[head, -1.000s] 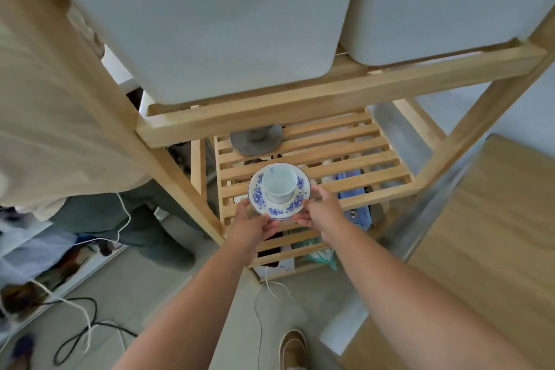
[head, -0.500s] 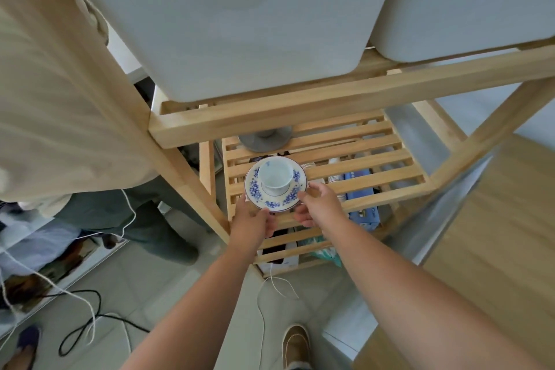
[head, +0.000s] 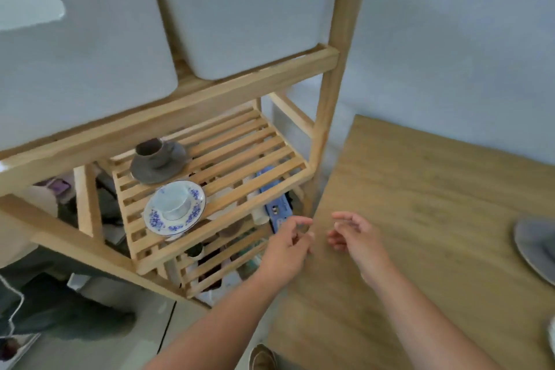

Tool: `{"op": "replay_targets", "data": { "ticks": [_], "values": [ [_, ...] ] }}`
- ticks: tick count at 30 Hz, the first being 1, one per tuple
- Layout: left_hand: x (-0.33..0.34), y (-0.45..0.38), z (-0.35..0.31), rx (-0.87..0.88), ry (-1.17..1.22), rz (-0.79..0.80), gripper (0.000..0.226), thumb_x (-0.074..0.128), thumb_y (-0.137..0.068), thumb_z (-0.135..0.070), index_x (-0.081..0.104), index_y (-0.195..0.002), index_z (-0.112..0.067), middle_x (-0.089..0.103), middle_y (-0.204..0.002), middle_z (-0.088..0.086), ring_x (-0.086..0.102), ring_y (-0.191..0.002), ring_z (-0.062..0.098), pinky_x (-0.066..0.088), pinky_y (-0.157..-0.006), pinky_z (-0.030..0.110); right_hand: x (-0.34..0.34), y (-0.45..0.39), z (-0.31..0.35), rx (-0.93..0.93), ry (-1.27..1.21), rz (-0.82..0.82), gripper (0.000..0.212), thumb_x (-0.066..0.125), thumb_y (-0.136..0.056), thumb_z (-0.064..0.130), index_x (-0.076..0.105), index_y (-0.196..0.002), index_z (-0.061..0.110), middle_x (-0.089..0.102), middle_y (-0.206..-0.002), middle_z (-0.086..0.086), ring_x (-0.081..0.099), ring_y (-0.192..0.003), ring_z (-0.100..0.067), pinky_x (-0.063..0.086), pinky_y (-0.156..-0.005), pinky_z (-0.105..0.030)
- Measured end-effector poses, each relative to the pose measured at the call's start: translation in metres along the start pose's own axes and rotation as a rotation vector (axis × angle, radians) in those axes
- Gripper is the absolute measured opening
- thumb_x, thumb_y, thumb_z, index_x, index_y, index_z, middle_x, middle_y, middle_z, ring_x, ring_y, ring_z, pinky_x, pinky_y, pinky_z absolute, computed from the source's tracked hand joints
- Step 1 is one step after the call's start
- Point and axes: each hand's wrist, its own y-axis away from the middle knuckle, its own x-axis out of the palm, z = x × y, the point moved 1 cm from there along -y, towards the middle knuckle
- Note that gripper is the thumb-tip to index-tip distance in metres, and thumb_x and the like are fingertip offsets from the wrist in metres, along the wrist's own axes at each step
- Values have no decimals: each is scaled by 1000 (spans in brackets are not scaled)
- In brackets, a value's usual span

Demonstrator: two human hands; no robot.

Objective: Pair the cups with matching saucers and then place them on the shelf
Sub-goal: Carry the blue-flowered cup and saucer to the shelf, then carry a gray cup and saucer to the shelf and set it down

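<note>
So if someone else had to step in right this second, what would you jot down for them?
Left hand: empty, fingers loosely curled, off the shelf.
Right hand: empty, open, over the wooden table.
Done: grey cup on its grey saucer at the back of the slatted shelf; white cup on the blue-flowered saucer in front of it, near the shelf's front edge.
Left: a grey dish lies at the table's right edge, partly out of view; whether it has a cup I cannot tell. Pair what remains there and shelve it.
</note>
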Motion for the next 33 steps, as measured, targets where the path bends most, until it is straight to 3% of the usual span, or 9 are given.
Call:
{"op": "replay_targets", "data": {
  "ticks": [6,10,19,25,30,33],
  "values": [
    [94,-3,-35,-23,101,250,9,48,-101,-8,51,-108,-13,57,-69,6,52,-42,0,43,-45,14,-104,26,-24,97,-269,-340,23,45,-92,-4,54,-103,13,60,-69,-11,58,-47,-13,45,-40,-17],
    [175,-7,-66,-11,120,353,13,48,-99,-3,48,-110,-9,58,-69,8,53,-35,-1,43,-40,15,-179,54,-18,72,-361,-507,24,49,-90,-1,55,-108,14,66,-81,-13,64,-69,-22,53,-62,-29],
    [328,18,-120,-78,47,510,36,52,-96,-6,41,-129,-16,63,-72,11,53,-53,16,43,-43,21,-371,127,-23,-15,-361,-777,28,53,-86,3,59,-110,15,68,-89,-10,66,-79,-19,53,-73,-28],
    [379,28,-128,-87,-45,504,68,55,-96,-9,21,-150,-33,73,-87,15,67,-58,19,57,-51,27,-444,132,-52,174,-141,-741,36,48,-89,2,55,-124,8,64,-86,-10,62,-83,-24,54,-87,-39],
    [414,37,-148,-41,-61,595,66,52,-99,-9,18,-153,-27,74,-87,17,71,-63,21,59,-56,29,-461,130,-63,245,-168,-577,37,48,-97,12,45,-134,10,68,-84,-15,66,-67,-20,55,-62,-27],
    [428,41,-152,-49,-75,633,65,51,-99,-7,20,-152,-28,74,-80,14,71,-62,19,59,-58,29,-467,124,-63,192,-166,-558,31,48,-99,12,47,-129,8,70,-79,-16,68,-64,-22,56,-63,-30]
  ]
}}
